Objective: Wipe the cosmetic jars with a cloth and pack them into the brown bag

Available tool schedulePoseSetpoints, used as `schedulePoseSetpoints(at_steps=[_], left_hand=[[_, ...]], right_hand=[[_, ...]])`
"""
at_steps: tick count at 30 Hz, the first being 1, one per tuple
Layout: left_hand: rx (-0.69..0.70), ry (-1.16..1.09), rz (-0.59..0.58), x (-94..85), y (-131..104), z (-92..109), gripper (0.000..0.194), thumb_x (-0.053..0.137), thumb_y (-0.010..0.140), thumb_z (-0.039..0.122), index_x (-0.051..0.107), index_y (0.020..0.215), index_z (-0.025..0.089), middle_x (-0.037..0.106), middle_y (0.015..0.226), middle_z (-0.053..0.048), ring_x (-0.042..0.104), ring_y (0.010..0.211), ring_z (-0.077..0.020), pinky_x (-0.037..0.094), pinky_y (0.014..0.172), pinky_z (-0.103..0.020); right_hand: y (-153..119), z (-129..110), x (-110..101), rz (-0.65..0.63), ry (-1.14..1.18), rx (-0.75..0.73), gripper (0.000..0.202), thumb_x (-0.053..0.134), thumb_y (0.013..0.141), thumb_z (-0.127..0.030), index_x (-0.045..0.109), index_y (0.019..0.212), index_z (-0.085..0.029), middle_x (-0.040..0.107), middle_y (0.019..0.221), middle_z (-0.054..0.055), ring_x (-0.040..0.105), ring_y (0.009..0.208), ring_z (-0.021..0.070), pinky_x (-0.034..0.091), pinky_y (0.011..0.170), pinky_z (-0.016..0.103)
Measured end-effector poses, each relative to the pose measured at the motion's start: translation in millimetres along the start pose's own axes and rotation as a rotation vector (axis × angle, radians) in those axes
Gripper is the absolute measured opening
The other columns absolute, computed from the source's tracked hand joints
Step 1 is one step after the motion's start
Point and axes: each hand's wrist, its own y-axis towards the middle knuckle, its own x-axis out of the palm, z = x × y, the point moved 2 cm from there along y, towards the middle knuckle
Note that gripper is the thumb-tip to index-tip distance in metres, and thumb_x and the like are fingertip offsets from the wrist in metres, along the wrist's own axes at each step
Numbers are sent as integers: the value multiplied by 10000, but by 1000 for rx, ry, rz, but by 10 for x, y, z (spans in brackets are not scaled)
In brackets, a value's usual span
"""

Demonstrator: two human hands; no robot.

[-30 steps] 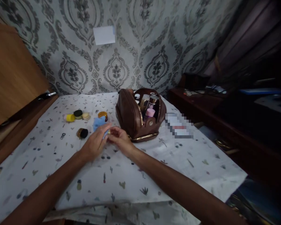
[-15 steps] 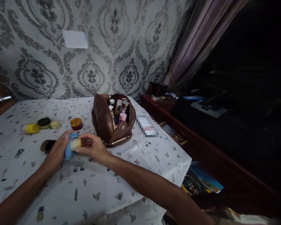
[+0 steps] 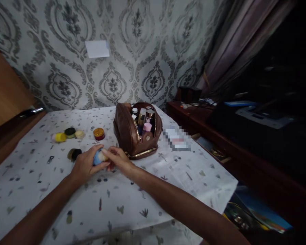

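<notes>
My left hand [image 3: 85, 163] is curled around a bunched blue cloth [image 3: 97, 158], pressing it against a small pale cream jar [image 3: 102, 156]. From the other side, the fingers of my right hand [image 3: 119, 160] close on that jar and hide much of it. Both hands are just above the table, in front of an open brown leather bag [image 3: 127, 131] filled with bottles. Close behind my left hand lies a small container with a black end [image 3: 74, 154]. An amber jar with a dark red base [image 3: 99, 134] stands farther back.
At the back left are a yellow container [image 3: 60, 137], a dark-lidded jar [image 3: 70, 132] and a small cream jar [image 3: 79, 134]. A blurred-out flat item [image 3: 177, 138] lies right of the bag. Beyond the table's right edge is an open drawer [image 3: 206, 144].
The view has swung left, so everything sits farther right. The blue cloth is now tucked more tightly into my left hand, and my right fingers cover more of the jar.
</notes>
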Motion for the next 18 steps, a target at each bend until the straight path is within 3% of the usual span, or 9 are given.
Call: schedulePoseSetpoints(at_steps=[9,18], left_hand=[[-55,-61,-35,-50,28,98,409,516,887,569,576,1069,208,708,834,-24,679,729,-214,517,678,-304],[-172,-215,0,-56,48,205,351,407,932,529,537,1013,213,618,727,27,590,645,-159,467,656,-280]], right_hand=[[11,-11,4,-49,4,-19,605,698,669,-778,518,707,-202,540,481,-79,493,380,73,314,383,191],[25,-43,-5,-30,77,-60,614,819,568,-704,530,740,-190,605,598,-65,540,449,68,368,441,192]])
